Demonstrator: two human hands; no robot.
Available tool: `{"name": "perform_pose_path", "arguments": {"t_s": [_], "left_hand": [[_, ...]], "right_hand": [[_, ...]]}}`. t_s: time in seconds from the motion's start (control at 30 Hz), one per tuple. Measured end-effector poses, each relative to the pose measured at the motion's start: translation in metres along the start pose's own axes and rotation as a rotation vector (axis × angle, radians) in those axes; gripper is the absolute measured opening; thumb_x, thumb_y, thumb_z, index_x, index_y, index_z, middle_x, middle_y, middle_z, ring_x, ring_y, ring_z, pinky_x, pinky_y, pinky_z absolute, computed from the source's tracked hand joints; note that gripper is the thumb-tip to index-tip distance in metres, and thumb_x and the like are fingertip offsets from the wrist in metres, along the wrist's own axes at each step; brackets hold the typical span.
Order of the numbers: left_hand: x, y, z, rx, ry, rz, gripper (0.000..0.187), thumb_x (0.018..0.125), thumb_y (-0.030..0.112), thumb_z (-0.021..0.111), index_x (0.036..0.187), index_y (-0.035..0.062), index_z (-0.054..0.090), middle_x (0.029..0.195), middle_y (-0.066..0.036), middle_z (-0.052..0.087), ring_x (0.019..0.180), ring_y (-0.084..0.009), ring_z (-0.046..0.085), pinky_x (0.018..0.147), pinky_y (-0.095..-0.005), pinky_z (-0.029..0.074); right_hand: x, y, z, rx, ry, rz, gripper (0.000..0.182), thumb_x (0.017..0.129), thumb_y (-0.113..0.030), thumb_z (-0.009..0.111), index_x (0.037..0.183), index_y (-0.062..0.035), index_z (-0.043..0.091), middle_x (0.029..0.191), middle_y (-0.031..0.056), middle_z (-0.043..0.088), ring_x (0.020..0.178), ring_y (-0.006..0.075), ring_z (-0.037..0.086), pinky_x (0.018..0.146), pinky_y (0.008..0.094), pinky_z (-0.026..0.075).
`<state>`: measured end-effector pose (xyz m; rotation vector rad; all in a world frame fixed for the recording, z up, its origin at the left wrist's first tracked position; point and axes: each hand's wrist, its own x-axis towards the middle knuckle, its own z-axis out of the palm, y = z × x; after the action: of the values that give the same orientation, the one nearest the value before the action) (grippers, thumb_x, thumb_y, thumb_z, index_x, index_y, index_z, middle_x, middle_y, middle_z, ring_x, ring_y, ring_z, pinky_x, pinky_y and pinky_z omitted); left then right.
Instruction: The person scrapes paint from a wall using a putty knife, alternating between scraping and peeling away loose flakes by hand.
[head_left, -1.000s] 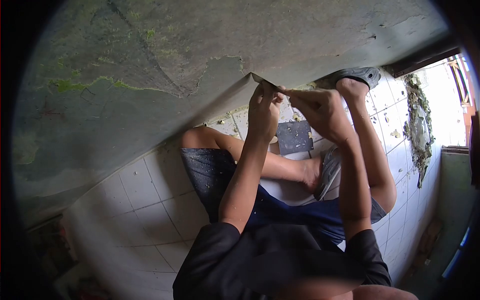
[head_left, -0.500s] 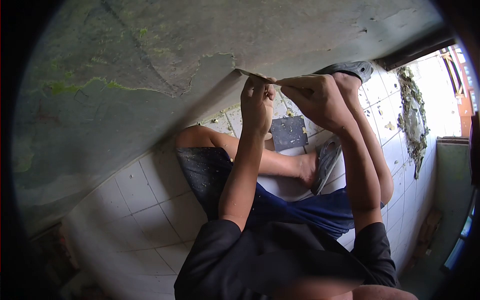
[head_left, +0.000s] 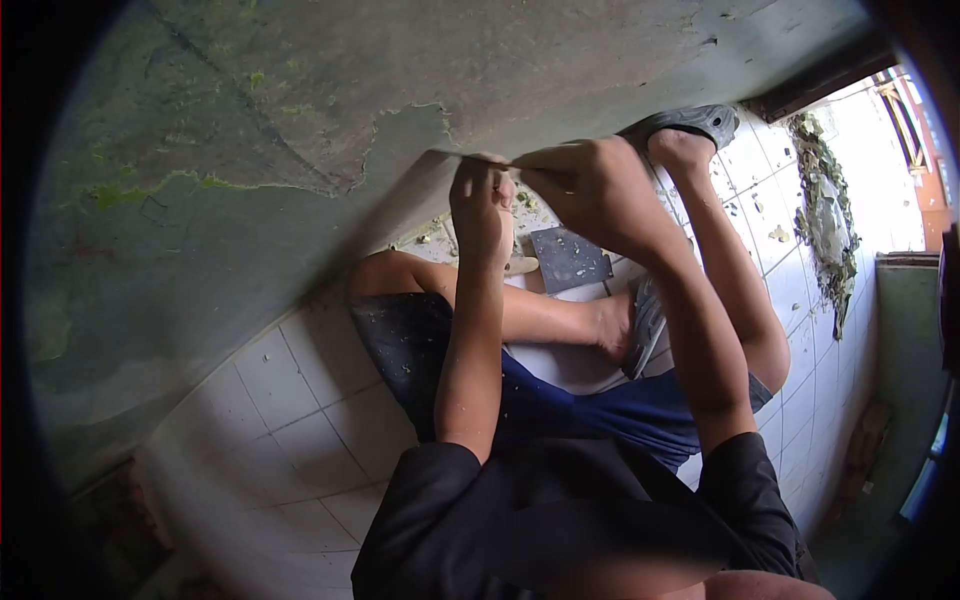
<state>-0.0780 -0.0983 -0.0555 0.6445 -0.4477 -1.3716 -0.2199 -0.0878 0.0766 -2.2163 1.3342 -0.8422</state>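
My right hand is closed round the near end of a thin, flat scraper, seen almost edge-on. Closer to its far end, my left hand has its fingers bent against the tool. The scraper's tip points left at the grey-green wall; whether it touches cannot be made out. Just above it is the ragged edge of a peeled patch of paint. Below the hands, a dark rectangular sheet lies on the tiles, beside a pale, handle-like piece.
White floor tiles carry scattered paint flakes. My bent legs and grey clogs are close under my hands. A long heap of peeled scraps lies to the right, near a bright doorway. Dark wood trim edges the wall's end.
Both hands and the scraper have moved left along the wall, with the grip unchanged. The scraper is blurrier now. My view has shifted slightly.
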Motion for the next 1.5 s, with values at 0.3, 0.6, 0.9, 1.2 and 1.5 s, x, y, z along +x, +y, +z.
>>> {"name": "perform_pose_path", "arguments": {"t_s": [0.3, 0.6, 0.9, 1.2, 1.5], "left_hand": [[-0.006, -0.009, 0.015, 0.162, -0.132, -0.058, 0.02, 0.109, 0.024, 0.056, 0.104, 0.0045, 0.06, 0.073, 0.001, 0.047, 0.062, -0.008, 0.042, 0.058, -0.0241, 0.032], [-0.012, -0.01, 0.008, 0.165, -0.14, -0.135, 0.022, 0.11, 0.028, 0.056, 0.107, 0.0063, 0.059, 0.075, -0.001, 0.049, 0.061, -0.0079, 0.041, 0.057, -0.0245, 0.032], [-0.007, -0.014, 0.006, 0.168, -0.123, -0.096, 0.026, 0.11, 0.032, 0.057, 0.109, 0.0057, 0.056, 0.075, 0.002, 0.044, 0.062, -0.0072, 0.039, 0.058, -0.0248, 0.032], [-0.003, -0.002, -0.006, 0.681, -0.251, 0.242, 0.026, 0.111, 0.03, 0.055, 0.107, 0.0044, 0.06, 0.073, 0.003, 0.046, 0.06, -0.0064, 0.038, 0.055, -0.0248, 0.03], [-0.008, -0.001, 0.013, 0.408, -0.12, 0.061, 0.027, 0.11, 0.03, 0.054, 0.1, 0.0062, 0.06, 0.073, 0.002, 0.045, 0.06, -0.0063, 0.037, 0.055, -0.0248, 0.028]], "right_hand": [[-0.008, 0.005, -0.004, -0.014, 0.05, 0.065, 0.02, 0.088, -0.015, 0.066, 0.099, -0.006, 0.081, 0.073, 0.0182, 0.071, 0.066, 0.0362, 0.071, 0.063, 0.0421, 0.055], [-0.017, 0.009, 0.008, 0.054, 0.094, 0.111, 0.018, 0.09, -0.019, 0.068, 0.094, -0.0053, 0.08, 0.074, 0.0207, 0.069, 0.066, 0.0404, 0.067, 0.063, 0.045, 0.054], [-0.015, 0.02, 0.006, 0.103, 0.009, 0.148, 0.02, 0.093, -0.019, 0.069, 0.101, -0.0043, 0.079, 0.074, 0.0189, 0.07, 0.062, 0.0295, 0.067, 0.061, 0.0385, 0.053], [-0.012, 0.015, 0.001, 0.163, 0.002, 0.093, 0.021, 0.093, -0.012, 0.07, 0.108, 0.0003, 0.079, 0.082, 0.0209, 0.075, 0.073, 0.022, 0.076, 0.067, 0.0347, 0.057], [-0.014, 0.021, 0.01, 0.344, 0.047, 0.182, 0.024, 0.093, -0.011, 0.07, 0.112, 0.0, 0.078, 0.075, 0.0177, 0.072, 0.068, 0.0125, 0.067, 0.066, 0.0328, 0.055]]}}
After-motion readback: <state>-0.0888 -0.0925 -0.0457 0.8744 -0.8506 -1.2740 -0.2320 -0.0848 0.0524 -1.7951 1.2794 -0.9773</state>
